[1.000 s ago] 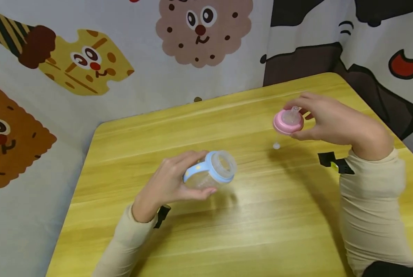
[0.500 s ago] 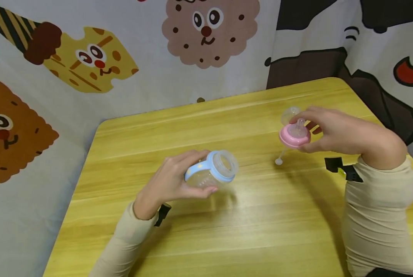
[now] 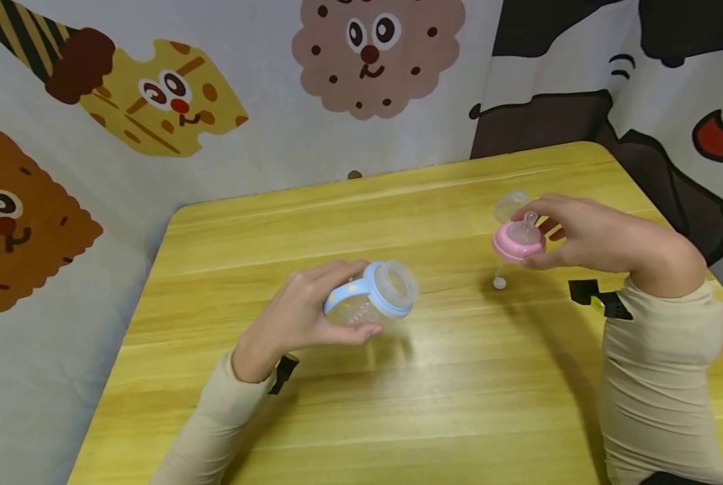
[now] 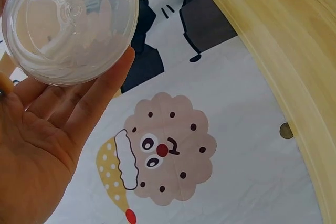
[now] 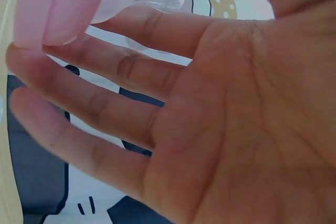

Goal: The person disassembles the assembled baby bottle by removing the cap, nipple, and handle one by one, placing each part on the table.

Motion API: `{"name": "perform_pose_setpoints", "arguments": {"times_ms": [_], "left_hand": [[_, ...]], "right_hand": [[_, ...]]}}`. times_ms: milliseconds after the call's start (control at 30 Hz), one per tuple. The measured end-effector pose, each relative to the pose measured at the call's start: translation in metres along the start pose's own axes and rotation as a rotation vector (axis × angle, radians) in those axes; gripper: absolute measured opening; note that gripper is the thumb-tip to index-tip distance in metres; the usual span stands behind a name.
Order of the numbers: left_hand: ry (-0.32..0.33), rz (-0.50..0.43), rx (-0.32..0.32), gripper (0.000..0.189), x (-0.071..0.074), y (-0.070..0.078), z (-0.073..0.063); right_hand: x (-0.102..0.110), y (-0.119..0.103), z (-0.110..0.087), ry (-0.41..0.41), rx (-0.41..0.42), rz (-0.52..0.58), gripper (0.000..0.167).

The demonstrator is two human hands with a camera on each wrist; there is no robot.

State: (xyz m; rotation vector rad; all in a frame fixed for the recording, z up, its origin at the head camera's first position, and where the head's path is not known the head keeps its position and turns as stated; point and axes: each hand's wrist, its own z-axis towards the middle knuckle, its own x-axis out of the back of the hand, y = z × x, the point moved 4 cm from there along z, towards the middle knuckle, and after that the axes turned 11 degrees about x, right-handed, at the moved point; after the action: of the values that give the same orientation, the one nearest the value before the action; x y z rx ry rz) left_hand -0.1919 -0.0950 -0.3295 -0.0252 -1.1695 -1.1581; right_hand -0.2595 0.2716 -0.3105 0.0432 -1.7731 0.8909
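Note:
My left hand (image 3: 300,306) grips a clear baby bottle (image 3: 358,313) with a light blue handled collar. The bottle lies tilted above the table, its uncapped mouth facing right. In the left wrist view the round base of the bottle (image 4: 71,30) faces the camera. Off to the right, my right hand (image 3: 604,232) pinches a pink collar (image 3: 513,246) by its edge. A clear nipple (image 3: 523,229) points up from it, and a thin straw with a white weighted end (image 3: 499,283) hangs below. The right wrist view shows the pink collar (image 5: 58,9) at the fingertips.
Just behind the right hand, a clear dome cap (image 3: 511,204) is on the yellow wooden table (image 3: 312,229). A cartoon-printed curtain (image 3: 264,81) hangs along the table's far and left edges. Black wrist mounts (image 3: 600,300) sit at both sleeves.
My right hand has brought the pink collar and nipple a little nearer, and the clear cap behind it has come into sight. My left hand and the bottle hold nearly still.

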Motion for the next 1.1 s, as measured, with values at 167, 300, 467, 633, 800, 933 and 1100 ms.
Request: {"name": "perform_pose_setpoints", "arguments": {"times_ms": [167, 300, 467, 633, 800, 933, 1100], "left_hand": [[-0.003, -0.004, 0.015, 0.065, 0.004, 0.003, -0.003], [0.006, -0.005, 0.023, 0.066, 0.011, 0.005, -0.007], [0.025, -0.010, -0.004, 0.068, 0.017, 0.008, -0.005], [0.034, 0.005, -0.019, 0.070, 0.021, 0.010, -0.002], [0.069, 0.002, -0.042, 0.069, 0.026, 0.013, -0.002], [0.081, 0.005, -0.061, 0.069, 0.029, 0.017, -0.003], [0.077, 0.010, -0.053, 0.069, 0.032, 0.020, -0.004]], "right_hand": [[-0.004, -0.003, 0.011, 0.042, 0.072, -0.001, 0.062], [-0.009, -0.003, 0.021, 0.061, 0.117, -0.022, 0.061], [-0.016, 0.003, 0.040, 0.015, 0.097, -0.003, 0.057], [-0.015, 0.011, 0.065, -0.010, 0.077, -0.005, 0.050], [-0.017, 0.024, 0.082, 0.018, 0.074, -0.070, 0.043], [-0.023, 0.035, 0.091, 0.032, 0.063, -0.109, 0.044], [-0.031, 0.045, 0.099, 0.042, 0.041, -0.148, 0.044]]}}
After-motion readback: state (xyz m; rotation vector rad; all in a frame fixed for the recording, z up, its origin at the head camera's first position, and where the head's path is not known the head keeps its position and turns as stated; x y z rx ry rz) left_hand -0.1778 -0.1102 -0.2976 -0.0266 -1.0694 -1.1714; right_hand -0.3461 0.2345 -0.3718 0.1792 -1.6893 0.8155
